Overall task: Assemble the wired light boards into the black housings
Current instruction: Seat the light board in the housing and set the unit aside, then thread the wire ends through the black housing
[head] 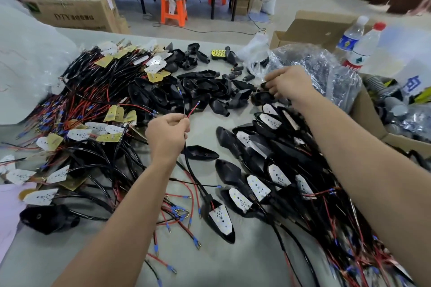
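My left hand (166, 134) has its fingers pinched on the thin, floppy leads (186, 109) of a light board (220, 218) lying mid-counter (210, 263). My right hand (289, 84) grips a black housing (262, 96) toward the far edge. It is probably light and rigid, and I'd hold it by its body.

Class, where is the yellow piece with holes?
Head view, top centre: the yellow piece lies among loose black housings, left of the clear plastic bag.
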`<state>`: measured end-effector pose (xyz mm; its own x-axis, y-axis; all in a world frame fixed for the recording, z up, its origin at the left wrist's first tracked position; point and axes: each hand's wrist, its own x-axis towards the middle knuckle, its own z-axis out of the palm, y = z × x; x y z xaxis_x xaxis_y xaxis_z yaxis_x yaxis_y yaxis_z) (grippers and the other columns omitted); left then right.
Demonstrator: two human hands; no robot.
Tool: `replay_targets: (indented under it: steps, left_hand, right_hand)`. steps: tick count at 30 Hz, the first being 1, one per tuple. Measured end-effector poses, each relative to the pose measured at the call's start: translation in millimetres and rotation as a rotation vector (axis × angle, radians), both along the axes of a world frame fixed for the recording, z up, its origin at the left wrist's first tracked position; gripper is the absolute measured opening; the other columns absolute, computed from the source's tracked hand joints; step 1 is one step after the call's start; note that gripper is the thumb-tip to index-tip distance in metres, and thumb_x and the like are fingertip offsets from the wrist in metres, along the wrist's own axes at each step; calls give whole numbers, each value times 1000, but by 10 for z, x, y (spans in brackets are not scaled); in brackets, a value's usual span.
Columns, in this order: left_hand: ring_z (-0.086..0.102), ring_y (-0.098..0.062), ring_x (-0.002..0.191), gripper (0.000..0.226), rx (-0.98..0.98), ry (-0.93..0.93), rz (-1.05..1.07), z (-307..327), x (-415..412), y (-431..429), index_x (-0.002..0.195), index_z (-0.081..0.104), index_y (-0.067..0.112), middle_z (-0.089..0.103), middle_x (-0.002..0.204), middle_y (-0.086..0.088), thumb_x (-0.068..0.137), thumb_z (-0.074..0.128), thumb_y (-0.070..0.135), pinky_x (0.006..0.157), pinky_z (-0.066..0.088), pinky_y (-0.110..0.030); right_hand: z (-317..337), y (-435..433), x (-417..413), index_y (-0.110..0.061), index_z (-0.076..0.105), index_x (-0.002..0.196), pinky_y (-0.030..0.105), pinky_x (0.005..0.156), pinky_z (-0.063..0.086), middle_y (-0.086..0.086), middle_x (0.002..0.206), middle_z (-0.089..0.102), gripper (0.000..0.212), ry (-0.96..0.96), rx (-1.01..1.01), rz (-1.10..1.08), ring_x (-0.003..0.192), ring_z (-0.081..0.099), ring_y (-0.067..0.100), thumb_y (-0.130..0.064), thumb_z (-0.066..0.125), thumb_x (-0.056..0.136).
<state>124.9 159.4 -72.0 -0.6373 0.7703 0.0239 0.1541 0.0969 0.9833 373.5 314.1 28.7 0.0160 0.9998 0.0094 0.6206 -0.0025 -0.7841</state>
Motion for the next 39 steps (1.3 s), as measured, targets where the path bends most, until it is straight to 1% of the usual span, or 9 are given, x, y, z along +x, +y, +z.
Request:
replay_targets:
  steps: [2, 5, 9, 14, 21, 26, 31, 34, 39]
  left_hand:
    - [63, -6, 48, 10, -23, 14, -15, -84, 11, -15, 83, 78, 24, 73, 62, 5, 81, 71, 16, 47, 48, -16]
    - [65, 0, 53, 14, -68, 6, -23, -226, 54, -38, 81, 75, 29, 74, 64, 9, 85, 73, 15, 50, 46, -8]
    - [66, 1, 56, 13, -102, 2, -28, -335, 54, -30, 81, 75, 31, 74, 66, 10, 84, 75, 18, 56, 49, -15]
    - [66, 1, 58, 12, -109, 12, -25, -367, 58, -5, 81, 75, 32, 74, 67, 12, 83, 75, 21, 63, 50, -22]
    - [65, 1, 57, 15, -93, 30, -35, -372, 62, -25, 81, 73, 34, 74, 67, 13, 86, 74, 20, 62, 50, -22]
    - [65, 0, 59, 15, -76, 50, -57, -374, 57, -61, 83, 73, 34, 74, 68, 13, 89, 74, 20, 67, 56, -26]
    - [68, 1, 62, 12, -61, 59, -88, -358, 44, -102, 91, 73, 33, 74, 70, 15, 91, 74, 21, 64, 50, -17]
    - [69, 0, 64, 14, -60, 59, -98, -342, 54, -120, 88, 72, 36, 75, 71, 14, 90, 74, 22, 62, 49, -16]
    - [68, 9, 75, 12, 4, 165, -100, -313, 108, -165, 100, 82, 24, 71, 72, 31, 90, 76, 21, 67, 53, -11]
  right_hand:
    - [-98, 309, 178, 1, 72, 95, 40, 82, 57, 16, 100, 71, 21, -237, -26, -8, 90, 67, 33, 0, 51, 94]
    - [-330, 405, 342, 2, 69, 111, 32, 76, 51, 17, 110, 68, 27, -762, -167, 98, 99, 65, 33, -9, 49, 98]
    - [-612, 511, 493, -2, 58, 136, 39, 103, 48, 20, 137, 61, 41, -872, -259, 223, 123, 59, 34, -5, 51, 96]
    - [-717, 538, 464, 3, 70, 111, 37, 85, 50, 21, 120, 69, 27, -1003, -130, 303, 110, 65, 37, -3, 48, 96]
    - [-760, 578, 459, 2, 60, 111, 37, 78, 45, 26, 117, 65, 21, -901, -81, 221, 107, 63, 40, -3, 46, 96]
    - [-759, 531, 442, -2, 52, 72, 35, 74, 44, 23, 109, 68, 25, -937, -150, 238, 85, 56, 33, -3, 47, 96]
    - [-699, 459, 410, 6, 66, 104, 35, 73, 44, 22, 112, 67, 24, -921, -127, 259, 96, 64, 36, -3, 45, 98]
    - [-555, 363, 339, 2, 58, 96, 38, 66, 49, 23, 100, 66, 11, -879, -42, 132, 72, 58, 31, 0, 49, 91]
    - [-223, 120, -53, -10, 56, 116, 35, 61, 52, 10, 93, 61, 32, -686, 132, 112, 76, 62, 25, 7, 54, 89]
